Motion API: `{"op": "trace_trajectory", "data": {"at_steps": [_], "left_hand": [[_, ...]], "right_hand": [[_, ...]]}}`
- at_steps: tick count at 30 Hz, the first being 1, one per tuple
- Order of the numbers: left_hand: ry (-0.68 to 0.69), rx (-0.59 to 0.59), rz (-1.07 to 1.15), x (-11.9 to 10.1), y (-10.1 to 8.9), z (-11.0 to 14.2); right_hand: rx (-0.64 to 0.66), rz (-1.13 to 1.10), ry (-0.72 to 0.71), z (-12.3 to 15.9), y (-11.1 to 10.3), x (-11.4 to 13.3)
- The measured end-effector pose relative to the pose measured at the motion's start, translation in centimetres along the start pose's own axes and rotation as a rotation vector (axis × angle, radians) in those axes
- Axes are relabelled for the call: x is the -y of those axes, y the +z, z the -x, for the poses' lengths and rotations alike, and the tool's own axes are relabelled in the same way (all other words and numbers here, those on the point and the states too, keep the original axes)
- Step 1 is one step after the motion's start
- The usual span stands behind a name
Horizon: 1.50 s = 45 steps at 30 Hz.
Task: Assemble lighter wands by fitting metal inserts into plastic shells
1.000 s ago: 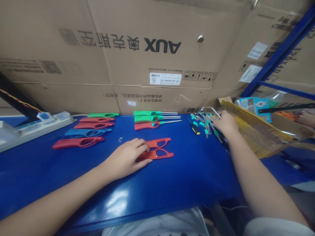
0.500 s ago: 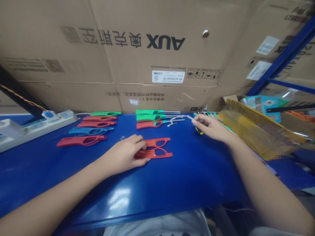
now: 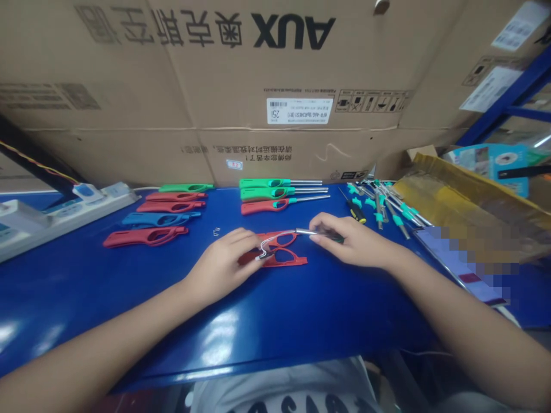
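Observation:
My left hand (image 3: 226,256) is closed around the left ends of two red lighter casing halves (image 3: 289,260), which lie one above the other on the blue table. My right hand (image 3: 344,238) pinches a thin metal lighter tube (image 3: 305,232) just over the casing's right end. White wires (image 3: 264,244) run from the tube's left tip to a small dark part with a white end at my left fingertips. Whether the left fingers also grip that part is unclear. Behind my hands lie assembled lighters, two green ones (image 3: 263,193) and a red one (image 3: 263,206), with their tubes to the right.
Red, blue (image 3: 161,218) and green lighter bodies lie at the left, beside a white power strip (image 3: 77,212). A yellow-black screwdriver (image 3: 357,211) and several metal tubes with teal collars (image 3: 383,203) lie right, near a taped box (image 3: 465,201). A large carton (image 3: 215,92) stands behind.
My right hand has brought the metal tube with its wires leftward and nearer, from the back right to the red casing. My left hand stays at the casing. The camera view has tilted down.

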<state>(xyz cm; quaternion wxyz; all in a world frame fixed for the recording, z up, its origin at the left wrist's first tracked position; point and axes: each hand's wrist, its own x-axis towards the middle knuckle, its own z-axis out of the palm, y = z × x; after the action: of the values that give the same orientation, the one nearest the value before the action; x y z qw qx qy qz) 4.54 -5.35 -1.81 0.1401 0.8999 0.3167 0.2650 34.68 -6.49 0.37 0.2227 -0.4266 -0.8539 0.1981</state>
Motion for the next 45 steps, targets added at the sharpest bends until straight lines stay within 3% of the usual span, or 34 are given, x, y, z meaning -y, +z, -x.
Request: {"op": "trace_trajectory", "data": {"at_steps": [6,11,18,23,30,38,45], "left_hand": [[0.046,-0.098,-0.021,-0.2,-0.4,0.1],[-0.032,-0.163,0.026,-0.7,-0.2,0.1],[-0.254,-0.099,0.279,-0.8,0.3,-0.2],[-0.325,-0.068,0.405,-0.6,0.4,-0.3],[-0.099,-0.054,0.197,-0.2,0.4,-0.3],[0.005,0.003,0.098,0.3,0.8,-0.1],[0.038,0.008,0.071,0.5,1.0,-0.2]], "right_hand": [[0.103,0.016,-0.049,0.0,-0.5,-0.2],[0.216,-0.045,-0.072,0.0,-0.7,0.1],[0.285,-0.075,-0.035,-0.1,-0.8,0.0],[0.267,-0.080,0.010,-0.1,-0.7,0.0],[0.278,-0.020,0.027,0.0,-0.8,0.2],[0.304,0.123,-0.044,0.0,-0.8,0.1],[0.295,0.498,-0.120,0.2,-0.2,1.8]]}}
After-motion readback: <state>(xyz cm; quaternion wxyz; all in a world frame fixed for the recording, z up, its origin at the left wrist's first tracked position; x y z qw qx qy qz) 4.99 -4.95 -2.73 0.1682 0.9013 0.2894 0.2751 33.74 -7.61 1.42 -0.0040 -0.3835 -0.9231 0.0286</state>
